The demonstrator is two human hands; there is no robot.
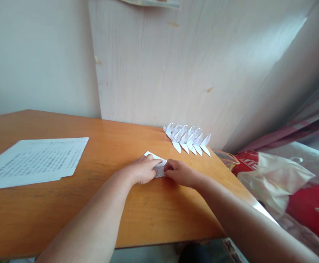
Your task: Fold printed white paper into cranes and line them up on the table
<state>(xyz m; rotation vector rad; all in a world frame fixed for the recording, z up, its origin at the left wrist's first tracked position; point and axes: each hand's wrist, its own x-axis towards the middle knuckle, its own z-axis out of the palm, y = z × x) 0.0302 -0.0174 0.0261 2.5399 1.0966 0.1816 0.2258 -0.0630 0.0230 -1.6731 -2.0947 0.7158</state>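
Observation:
A small piece of folded white paper (160, 170) with printing on it lies flat on the wooden table, between my two hands. My left hand (145, 169) rests over its left part and holds it down, the fingers bent over the paper and one finger reaching across it. At the paper's right edge, my right hand (177, 171) is closed, thumb and fingers pinching that edge. Part of the paper is hidden beneath my left hand. Farther back stand several folded paper pieces (188, 138) with pointed tips, set close together in rows.
Printed sheets (36, 160) lie stacked on the left of the orange-brown table (93, 204). A pale wooden panel (154, 69) rises behind the table. Beyond the right edge are a cream plastic bag (274, 179) and red bags (315, 204).

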